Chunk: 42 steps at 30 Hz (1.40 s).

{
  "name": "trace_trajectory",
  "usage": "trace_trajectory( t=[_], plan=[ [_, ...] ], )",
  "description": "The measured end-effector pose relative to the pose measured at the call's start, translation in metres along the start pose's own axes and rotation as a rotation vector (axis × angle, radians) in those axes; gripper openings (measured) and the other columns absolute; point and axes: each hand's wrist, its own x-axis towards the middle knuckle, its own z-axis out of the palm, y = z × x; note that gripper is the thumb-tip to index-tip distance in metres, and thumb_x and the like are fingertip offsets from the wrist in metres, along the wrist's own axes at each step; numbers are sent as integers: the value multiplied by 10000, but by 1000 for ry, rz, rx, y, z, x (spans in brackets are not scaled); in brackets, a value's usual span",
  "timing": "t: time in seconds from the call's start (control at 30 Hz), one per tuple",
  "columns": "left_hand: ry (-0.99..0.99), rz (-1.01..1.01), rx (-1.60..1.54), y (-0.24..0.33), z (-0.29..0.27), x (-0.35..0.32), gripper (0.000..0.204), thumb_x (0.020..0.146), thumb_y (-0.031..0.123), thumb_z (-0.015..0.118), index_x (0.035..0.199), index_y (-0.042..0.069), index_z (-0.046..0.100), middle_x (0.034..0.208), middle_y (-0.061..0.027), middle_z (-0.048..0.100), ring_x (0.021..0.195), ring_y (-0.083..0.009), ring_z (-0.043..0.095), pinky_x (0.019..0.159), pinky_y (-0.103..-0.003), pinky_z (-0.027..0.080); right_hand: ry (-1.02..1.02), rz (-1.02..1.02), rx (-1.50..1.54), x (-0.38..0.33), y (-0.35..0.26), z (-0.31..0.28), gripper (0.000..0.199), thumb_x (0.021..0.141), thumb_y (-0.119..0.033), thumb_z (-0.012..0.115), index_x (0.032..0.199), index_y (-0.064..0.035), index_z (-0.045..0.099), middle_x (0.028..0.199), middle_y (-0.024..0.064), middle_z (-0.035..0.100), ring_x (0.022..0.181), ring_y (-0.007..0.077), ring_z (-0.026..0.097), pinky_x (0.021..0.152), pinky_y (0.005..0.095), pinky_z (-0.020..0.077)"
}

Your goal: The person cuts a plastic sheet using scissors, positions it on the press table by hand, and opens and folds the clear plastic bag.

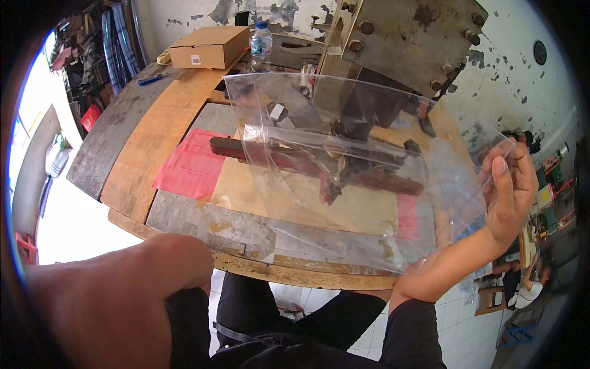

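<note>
My right hand [510, 190] is raised at the right and pinches the right edge of a large clear plastic bag [344, 178]. The bag hangs spread over the workbench [153, 135] in front of me, and the bench shows through it. Under it lies a dark red bar [276, 157] below a heavy rusty metal machine [399, 37]. My left arm [123, 295] comes in bent at the lower left; its hand is hidden from view.
A red sheet [190, 166] lies on the bench left of the bar. At the far end stand a cardboard box [209, 46] and a water bottle [261, 40], with a blue pen [150, 79] nearby. Another person [522, 289] sits low at the right.
</note>
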Motion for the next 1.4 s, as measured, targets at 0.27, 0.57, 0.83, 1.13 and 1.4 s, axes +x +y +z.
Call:
trace_trajectory(
  t=[0.27,0.57,0.83,1.13,1.4],
  plan=[
    [-144,-242,657,42,-45,24,230,896,202,753,910,21,612,779,-62,582,675,-191,576,693,-345,466,27,-16,-32,-1,7,5,252,1009,-267,721,1033,-37,622,870,13,597,663,50,524,546,190,348],
    [-5,-18,516,-45,-8,50,335,759,64,854,1079,25,762,1059,-133,742,1032,-244,705,906,-385,550,25,-33,146,-6,-2,15,200,901,-103,805,977,13,661,914,14,651,782,66,533,699,221,409],
    [-46,-170,448,-50,-4,47,176,824,-21,805,997,11,795,945,-97,787,828,-175,719,763,-318,552,49,-38,176,-6,-14,23,159,889,-40,788,963,22,662,906,21,640,778,69,529,713,223,417],
    [48,-146,351,-56,0,48,93,851,-34,777,938,0,775,875,-97,767,748,-162,688,701,-298,523,-17,16,142,-3,-12,22,229,854,-37,799,1060,8,709,961,36,689,857,94,573,784,265,443],
    [-57,-89,471,-55,13,51,103,832,-18,792,918,18,750,828,-68,741,662,-161,653,645,-295,489,82,-502,-571,5,-42,49,290,818,-137,835,1088,-57,763,1022,75,742,979,250,675,915,355,470]
  ],
)
